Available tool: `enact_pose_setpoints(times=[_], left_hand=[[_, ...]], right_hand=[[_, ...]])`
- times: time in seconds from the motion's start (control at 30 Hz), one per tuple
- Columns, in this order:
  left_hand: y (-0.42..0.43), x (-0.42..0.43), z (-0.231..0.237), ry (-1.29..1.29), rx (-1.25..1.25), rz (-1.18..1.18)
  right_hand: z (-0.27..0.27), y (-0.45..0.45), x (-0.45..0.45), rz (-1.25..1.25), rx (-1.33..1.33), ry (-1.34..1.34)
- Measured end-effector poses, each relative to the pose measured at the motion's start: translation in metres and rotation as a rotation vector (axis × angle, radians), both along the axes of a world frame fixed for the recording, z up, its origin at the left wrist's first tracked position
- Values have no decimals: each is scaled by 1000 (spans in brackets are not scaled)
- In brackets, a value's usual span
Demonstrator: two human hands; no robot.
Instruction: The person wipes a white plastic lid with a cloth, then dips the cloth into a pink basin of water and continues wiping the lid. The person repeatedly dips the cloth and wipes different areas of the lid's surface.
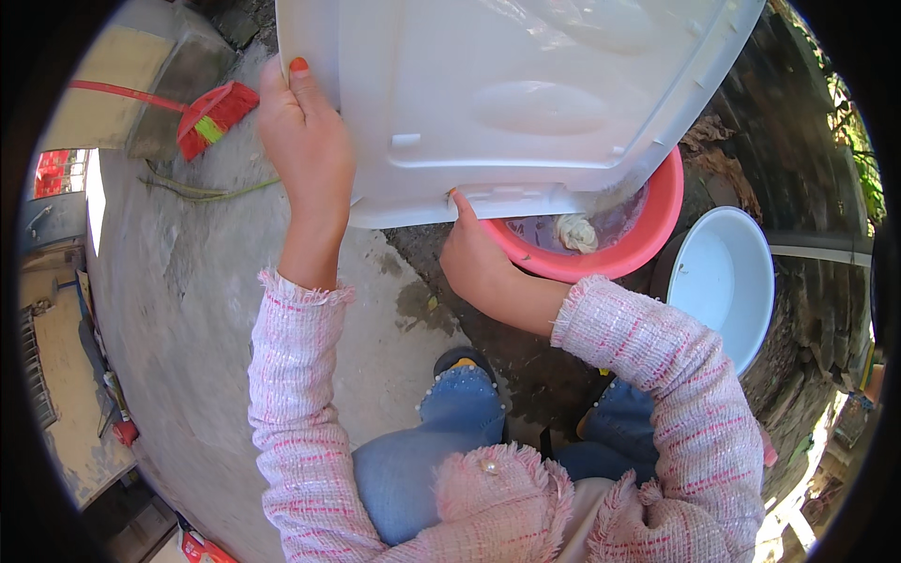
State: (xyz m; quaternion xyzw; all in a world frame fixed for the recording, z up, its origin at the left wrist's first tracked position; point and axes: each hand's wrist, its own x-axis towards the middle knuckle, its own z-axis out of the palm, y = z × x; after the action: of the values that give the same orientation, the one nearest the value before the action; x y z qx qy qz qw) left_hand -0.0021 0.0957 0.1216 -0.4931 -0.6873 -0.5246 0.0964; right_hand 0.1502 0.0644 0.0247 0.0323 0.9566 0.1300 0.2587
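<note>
Between my hands I hold a large white translucent plastic lid (450,148), its molded face with ridges and an oval turned towards me. My left hand (306,141) grips its left edge, the thumb lying on top. At the near edge, my right hand (475,253) holds the lid by a raised tab, its other fingers hidden underneath. Partly below the lid's right corner stands a pink plastic basin (605,264) of cloudy water, with a pale crumpled cloth (577,233) in it. The lid's far part runs out of the picture.
A light-blue basin (725,281) stands tilted right of the pink one. On the concrete ground (211,295) at left lies a plant stem (232,191), near a red broom (215,123). Weathered dark boards (795,162) border the right side. My feet are just below the basins.
</note>
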Motion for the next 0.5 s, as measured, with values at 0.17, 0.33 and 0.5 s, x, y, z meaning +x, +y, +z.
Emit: enact_pose_setpoints(times=[0.17, 0.33, 0.5], left_hand=[[-3, 2, 2, -60, -9, -49], [-7, 3, 2, -76, 11, -62], [-10, 4, 0, -92, -15, -59]], right_hand=[[-15, -1, -5, 131, 167, -210], [-19, -6, -12, 231, 279, -292], [-30, -9, -8, 226, 266, -317]])
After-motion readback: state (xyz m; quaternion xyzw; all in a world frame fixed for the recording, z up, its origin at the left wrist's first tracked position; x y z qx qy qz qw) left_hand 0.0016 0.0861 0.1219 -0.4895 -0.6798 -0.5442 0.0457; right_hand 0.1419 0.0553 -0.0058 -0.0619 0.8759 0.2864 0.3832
